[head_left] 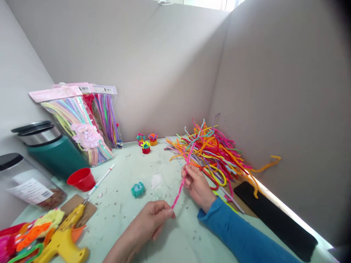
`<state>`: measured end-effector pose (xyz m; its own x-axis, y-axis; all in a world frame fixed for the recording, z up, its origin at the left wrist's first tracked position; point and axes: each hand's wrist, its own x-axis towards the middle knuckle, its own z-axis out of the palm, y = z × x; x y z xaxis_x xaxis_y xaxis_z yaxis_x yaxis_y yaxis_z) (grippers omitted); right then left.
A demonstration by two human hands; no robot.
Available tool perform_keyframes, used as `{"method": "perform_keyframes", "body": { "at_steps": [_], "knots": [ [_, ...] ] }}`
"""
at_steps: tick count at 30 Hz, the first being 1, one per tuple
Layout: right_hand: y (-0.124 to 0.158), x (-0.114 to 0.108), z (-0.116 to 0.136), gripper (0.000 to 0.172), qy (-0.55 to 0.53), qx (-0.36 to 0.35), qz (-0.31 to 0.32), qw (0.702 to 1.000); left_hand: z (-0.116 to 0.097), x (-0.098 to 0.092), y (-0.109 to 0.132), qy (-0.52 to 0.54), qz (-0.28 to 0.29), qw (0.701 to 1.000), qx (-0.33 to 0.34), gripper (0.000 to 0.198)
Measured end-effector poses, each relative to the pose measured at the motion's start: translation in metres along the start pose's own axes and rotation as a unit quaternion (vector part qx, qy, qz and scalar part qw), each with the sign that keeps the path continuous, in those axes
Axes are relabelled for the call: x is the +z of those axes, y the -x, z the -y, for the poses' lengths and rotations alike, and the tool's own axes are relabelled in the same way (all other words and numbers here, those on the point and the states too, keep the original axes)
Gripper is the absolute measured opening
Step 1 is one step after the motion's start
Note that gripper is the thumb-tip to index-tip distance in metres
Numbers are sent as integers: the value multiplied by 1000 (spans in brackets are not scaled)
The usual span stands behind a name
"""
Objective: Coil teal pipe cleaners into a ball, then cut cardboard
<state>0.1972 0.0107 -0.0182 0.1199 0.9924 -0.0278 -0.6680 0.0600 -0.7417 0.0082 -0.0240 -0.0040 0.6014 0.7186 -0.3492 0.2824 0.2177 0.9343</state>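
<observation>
A pink pipe cleaner [179, 191] stretches between my two hands above the table. My left hand [153, 219] pinches its lower end between thumb and fingers. Farther up, my right hand [196, 182] grips it with the fingertips, and the rest of the stem rises past them toward the pile. Left of my hands a coiled teal pipe cleaner piece [138, 190] lies on the tabletop, with a whitish patch [157, 180] beside it. Toward the back wall stand three small finished pieces of coiled pipe cleaner, one of them red with a yellow-green top [146, 147].
A tangled pile of coloured pipe cleaners [214, 146] fills the back right, near a black strip [274, 219]. At left are a yellow glue gun [64, 241], a red cup [81, 179], a white pen [101, 179], a teal bottle [55, 153], a clear jar [30, 186] and packaged pipe cleaners [79, 124].
</observation>
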Motion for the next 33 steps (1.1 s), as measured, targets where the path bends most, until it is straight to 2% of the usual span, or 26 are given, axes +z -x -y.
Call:
{"method": "perform_keyframes", "body": {
  "at_steps": [4, 9, 11, 14, 16, 17, 19, 20, 22, 23, 25, 29, 33],
  "knots": [
    [-4, -6, 5, 21, -12, -33, -23, 999, 1, -3, -2, 27, -21, 999, -1, 36],
    [-8, -11, 10, 21, -14, -38, -38, 998, 1, -4, 1, 2, 11, 1000, 7, 32],
    [-10, -13, 13, 21, -13, -38, -44, 998, 0, -4, 6, -8, 49, 999, 11, 34],
    [-9, -13, 15, 20, -5, -21, -30, 999, -2, -4, 12, -9, 141, 990, -2, 38],
    [-4, -10, 14, 19, 8, 17, 1, 1000, -3, -6, 12, -5, 154, 988, 2, 42],
    [-1, -7, 12, 18, 19, 44, 26, 998, -4, -7, 10, 0, 125, 992, 14, 44],
    [9, 0, 5, 17, 51, 108, 92, 989, -5, -10, 5, 32, 10, 998, 46, 45],
    [15, 4, 0, 17, 70, 139, 127, 980, -5, -11, 2, 56, -62, 994, 66, 43],
    [27, 12, -11, 18, 108, 196, 188, 956, -5, -14, -3, 115, -156, 977, 90, 39],
    [32, 15, -17, 18, 122, 219, 210, 945, -4, -16, -5, 145, -180, 968, 98, 39],
    [42, 22, -28, 18, 139, 253, 246, 925, -3, -18, -7, 193, -194, 956, 107, 38],
    [49, 27, -35, 18, 158, 287, 279, 903, 0, -24, -6, 278, -224, 923, 140, 27],
    [41, 24, -21, 19, 212, 294, 287, 887, -2, -40, -1, 371, -331, 842, 211, 19]
  ]
}}
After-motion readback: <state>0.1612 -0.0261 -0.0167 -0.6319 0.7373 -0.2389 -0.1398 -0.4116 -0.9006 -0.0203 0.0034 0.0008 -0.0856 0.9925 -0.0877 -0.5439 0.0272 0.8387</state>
